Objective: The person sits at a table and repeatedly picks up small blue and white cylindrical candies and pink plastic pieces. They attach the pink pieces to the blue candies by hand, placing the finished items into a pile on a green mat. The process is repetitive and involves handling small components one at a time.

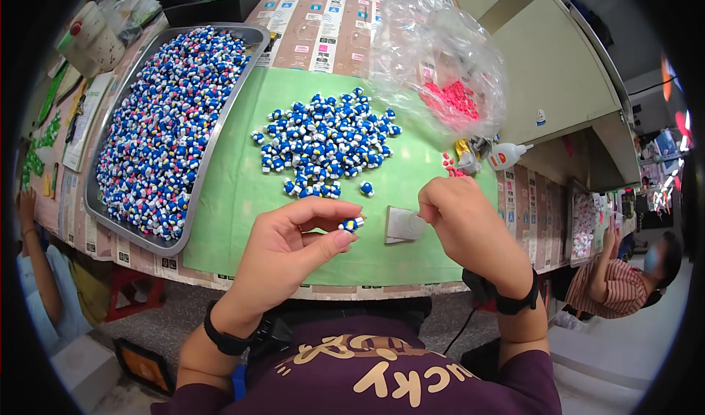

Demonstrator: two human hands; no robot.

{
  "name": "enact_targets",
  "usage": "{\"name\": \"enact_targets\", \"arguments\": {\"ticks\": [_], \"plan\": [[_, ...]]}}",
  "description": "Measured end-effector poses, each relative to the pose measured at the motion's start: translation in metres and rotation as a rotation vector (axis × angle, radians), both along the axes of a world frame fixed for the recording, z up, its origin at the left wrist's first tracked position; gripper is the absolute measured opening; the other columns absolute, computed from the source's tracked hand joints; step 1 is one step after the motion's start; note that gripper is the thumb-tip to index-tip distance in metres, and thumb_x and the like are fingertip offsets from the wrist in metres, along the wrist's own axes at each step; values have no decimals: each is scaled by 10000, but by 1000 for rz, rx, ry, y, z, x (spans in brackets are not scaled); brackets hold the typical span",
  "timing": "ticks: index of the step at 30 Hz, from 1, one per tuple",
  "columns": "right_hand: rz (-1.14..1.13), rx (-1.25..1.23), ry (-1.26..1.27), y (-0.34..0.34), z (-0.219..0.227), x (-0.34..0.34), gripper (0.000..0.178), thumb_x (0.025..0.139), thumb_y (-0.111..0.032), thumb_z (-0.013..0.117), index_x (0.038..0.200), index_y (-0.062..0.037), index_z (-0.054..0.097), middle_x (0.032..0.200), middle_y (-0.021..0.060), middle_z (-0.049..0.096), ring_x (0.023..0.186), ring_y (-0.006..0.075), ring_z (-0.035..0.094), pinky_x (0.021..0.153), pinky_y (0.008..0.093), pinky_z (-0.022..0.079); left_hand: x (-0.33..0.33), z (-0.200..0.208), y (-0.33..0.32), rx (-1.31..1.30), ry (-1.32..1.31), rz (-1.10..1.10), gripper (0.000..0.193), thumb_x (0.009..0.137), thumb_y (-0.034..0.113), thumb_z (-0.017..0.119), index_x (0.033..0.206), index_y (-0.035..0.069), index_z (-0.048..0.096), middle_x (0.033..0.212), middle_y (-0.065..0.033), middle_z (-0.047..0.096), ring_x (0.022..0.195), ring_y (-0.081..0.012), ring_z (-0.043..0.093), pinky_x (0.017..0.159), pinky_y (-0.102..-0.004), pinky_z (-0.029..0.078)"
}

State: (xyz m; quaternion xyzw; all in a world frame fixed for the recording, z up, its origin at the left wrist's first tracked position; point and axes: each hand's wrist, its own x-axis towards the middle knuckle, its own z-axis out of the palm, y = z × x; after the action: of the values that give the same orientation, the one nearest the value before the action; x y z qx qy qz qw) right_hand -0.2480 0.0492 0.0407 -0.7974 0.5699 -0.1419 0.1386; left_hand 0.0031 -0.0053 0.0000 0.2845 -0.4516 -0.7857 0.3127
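My left hand pinches a small blue-and-white plastic figure with a yellow spot between thumb and forefinger. To its right, my right hand is closed with its fingers curled in; whatever its fingertips grip is hidden. Its fingertips are beside a small grey-white square block lying on the green mat. Beyond my hands, a loose pile of similar blue-and-white figures covers the middle of the mat. One single figure lies apart, just above my left fingertips.
A metal tray heaped with figures, some showing pink, stands at left. Small pink pieces lie beyond my right hand, near a clear plastic bag containing more. A white squeeze bottle lies beside them. Other people sit at both sides.
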Motion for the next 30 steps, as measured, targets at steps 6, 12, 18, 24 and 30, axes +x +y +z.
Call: {"name": "enact_targets", "arguments": {"ticks": [6,12,18,24,30], "plan": [[-195,101,-666,11,27,23,268,742,141,626,825,-62,473,830,69,594,784,260,591,728,346,444,-15,1,7,-21,93,27,233,883,-63,641,1113,-46,609,1101,-137,671,998,-231,689,844,-302,571],[-142,-17,-632,19,24,41,293,862,90,641,797,-85,415,947,96,617,828,137,567,735,262,455,-22,12,13,-49,136,48,222,882,-61,658,1098,-48,607,1077,-114,668,1033,-180,664,873,-288,553],[-119,-113,-526,19,22,43,283,858,86,651,798,-80,430,921,90,624,825,151,581,740,267,454,-29,9,21,-204,94,114,228,868,-55,680,1092,-29,642,1056,-100,671,953,-149,671,841,-264,561],[-127,-238,-569,22,9,52,252,798,70,666,803,-91,472,869,46,614,802,225,582,788,355,399,-28,13,23,-571,-53,182,237,795,-125,713,1015,-46,671,995,-126,664,868,-164,658,742,-266,557],[-286,-218,-613,22,3,57,381,754,-5,788,847,-94,430,823,50,557,747,206,533,772,326,396,-18,10,13,-690,-52,215,169,793,-104,709,946,-37,686,910,-120,666,800,-145,676,645,-240,573]]}}
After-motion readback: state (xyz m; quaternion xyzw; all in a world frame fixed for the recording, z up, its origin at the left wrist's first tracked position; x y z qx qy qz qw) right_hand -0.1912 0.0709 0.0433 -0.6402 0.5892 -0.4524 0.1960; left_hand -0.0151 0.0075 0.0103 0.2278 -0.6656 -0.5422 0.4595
